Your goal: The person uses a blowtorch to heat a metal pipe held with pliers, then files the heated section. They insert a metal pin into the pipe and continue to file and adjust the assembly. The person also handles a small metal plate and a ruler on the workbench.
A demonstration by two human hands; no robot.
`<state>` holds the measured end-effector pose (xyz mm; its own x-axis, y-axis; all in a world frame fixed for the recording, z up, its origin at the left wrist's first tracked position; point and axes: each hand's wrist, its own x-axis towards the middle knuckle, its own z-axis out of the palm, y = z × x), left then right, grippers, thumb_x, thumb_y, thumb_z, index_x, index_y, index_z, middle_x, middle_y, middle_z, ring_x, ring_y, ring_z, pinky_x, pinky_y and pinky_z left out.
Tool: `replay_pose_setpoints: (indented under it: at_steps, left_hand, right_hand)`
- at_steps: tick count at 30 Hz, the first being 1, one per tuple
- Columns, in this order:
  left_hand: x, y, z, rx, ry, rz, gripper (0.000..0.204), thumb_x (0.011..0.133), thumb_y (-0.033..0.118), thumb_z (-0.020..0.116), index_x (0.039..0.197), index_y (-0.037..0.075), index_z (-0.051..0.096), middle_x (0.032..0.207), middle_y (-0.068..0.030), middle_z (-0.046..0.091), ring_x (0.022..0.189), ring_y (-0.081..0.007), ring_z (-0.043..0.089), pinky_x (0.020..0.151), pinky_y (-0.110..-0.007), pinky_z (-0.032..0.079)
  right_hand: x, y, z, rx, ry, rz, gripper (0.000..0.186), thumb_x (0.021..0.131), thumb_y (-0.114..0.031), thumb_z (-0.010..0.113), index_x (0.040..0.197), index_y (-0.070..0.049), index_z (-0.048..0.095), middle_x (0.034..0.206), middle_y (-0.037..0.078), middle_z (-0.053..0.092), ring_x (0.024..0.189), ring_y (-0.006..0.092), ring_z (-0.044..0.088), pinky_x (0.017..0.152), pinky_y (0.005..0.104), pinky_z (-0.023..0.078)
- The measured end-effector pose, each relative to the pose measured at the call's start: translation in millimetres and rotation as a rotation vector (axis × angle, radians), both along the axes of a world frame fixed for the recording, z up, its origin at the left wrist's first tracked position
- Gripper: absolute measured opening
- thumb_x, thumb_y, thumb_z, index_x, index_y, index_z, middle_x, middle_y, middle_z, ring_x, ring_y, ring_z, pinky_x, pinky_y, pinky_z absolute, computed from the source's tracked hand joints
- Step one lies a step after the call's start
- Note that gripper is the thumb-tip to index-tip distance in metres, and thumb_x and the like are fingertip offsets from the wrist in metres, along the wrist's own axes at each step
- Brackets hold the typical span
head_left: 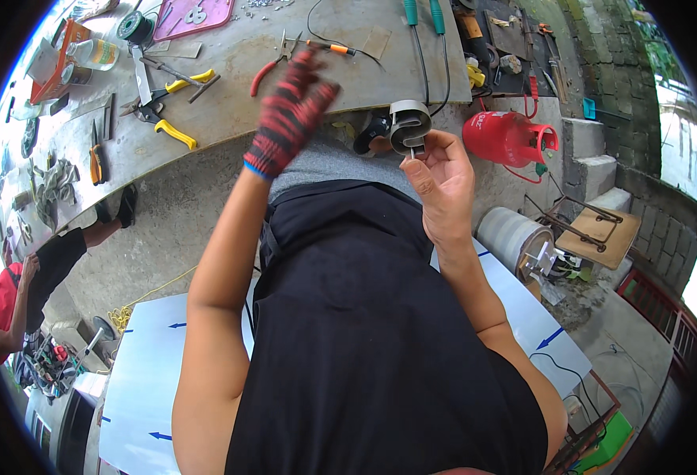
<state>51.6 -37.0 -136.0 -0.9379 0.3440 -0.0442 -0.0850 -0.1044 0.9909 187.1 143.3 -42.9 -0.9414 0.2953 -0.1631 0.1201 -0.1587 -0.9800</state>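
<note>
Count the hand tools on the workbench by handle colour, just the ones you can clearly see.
Yellow-handled snips: 1
Red-handled pliers: 1
Orange-handled tool: 1
Green-handled tool: 1
Total: 4

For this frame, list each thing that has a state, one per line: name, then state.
left hand: gloved in red and black, raised, blurred, holds nothing visible
right hand: bare, pinching the bent metal strip
bent metal strip: curled, held up off the workbench
yellow-handled snips: lying on the workbench, untouched
red-handled pliers: lying on the workbench
red gas cylinder: lying on its side
</note>
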Motion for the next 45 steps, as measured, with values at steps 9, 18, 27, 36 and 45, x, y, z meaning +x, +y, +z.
replay_pose_setpoints:
  at_steps: [9, 18, 27, 36, 45]
  left_hand:
    - [62.0, 23.6, 63.6, 0.442, -0.409, -0.263, 0.072, 0.091, 0.009, 0.072, 0.153, 0.004, 0.036, 0.124, -0.0029, 0.059, 0.108, -0.0092, 0.056, 0.093, -0.027, 0.048]
    - [66.4, 13.2, 58.8, 0.250, -0.388, -0.307, 0.063, 0.088, 0.006, 0.074, 0.146, 0.006, 0.050, 0.096, 0.0035, 0.061, 0.089, -0.0046, 0.053, 0.081, -0.023, 0.049]
    - [64.6, 2.0, 62.3, 0.131, -0.354, -0.415, 0.065, 0.087, 0.007, 0.075, 0.147, 0.009, 0.050, 0.091, 0.0031, 0.058, 0.087, -0.0058, 0.053, 0.083, -0.024, 0.048]
    - [65.4, -0.8, 57.1, 0.066, -0.337, -0.439, 0.066, 0.085, 0.011, 0.078, 0.146, 0.012, 0.052, 0.088, 0.0025, 0.059, 0.082, -0.0061, 0.051, 0.078, -0.024, 0.048]
    - [69.0, 1.2, 57.7, 0.155, -0.438, -0.431, 0.067, 0.085, 0.011, 0.078, 0.146, 0.012, 0.052, 0.090, 0.0024, 0.062, 0.084, -0.0051, 0.052, 0.079, -0.024, 0.048]
  right_hand:
    - [6.0, -2.8, -2.1, 0.249, -0.068, 0.043, 0.055, 0.079, -0.021, 0.087, 0.120, 0.001, 0.055, 0.101, 0.004, 0.061, 0.084, 0.0096, 0.055, 0.079, 0.0267, 0.047]
    - [-19.1, 25.4, 45.7, 0.965, 0.236, 0.326, 0.040, 0.078, -0.008, 0.081, 0.114, -0.007, 0.065, 0.114, 0.010, 0.057, 0.092, 0.0221, 0.059, 0.079, 0.0334, 0.049]
    - [-27.7, 25.6, 46.2, 0.984, 0.207, 0.513, 0.030, 0.077, 0.001, 0.076, 0.105, -0.009, 0.069, 0.102, 0.007, 0.059, 0.092, 0.0254, 0.060, 0.076, 0.0366, 0.050]
    - [-25.8, 27.8, 47.1, 0.996, 0.189, 0.562, 0.026, 0.079, -0.001, 0.075, 0.104, -0.006, 0.069, 0.101, 0.009, 0.059, 0.093, 0.0257, 0.060, 0.080, 0.0357, 0.050]
    - [-24.9, 28.9, 48.4, 0.973, 0.155, 0.594, 0.024, 0.081, -0.002, 0.074, 0.104, -0.006, 0.068, 0.101, 0.008, 0.058, 0.093, 0.0246, 0.060, 0.079, 0.0352, 0.050]
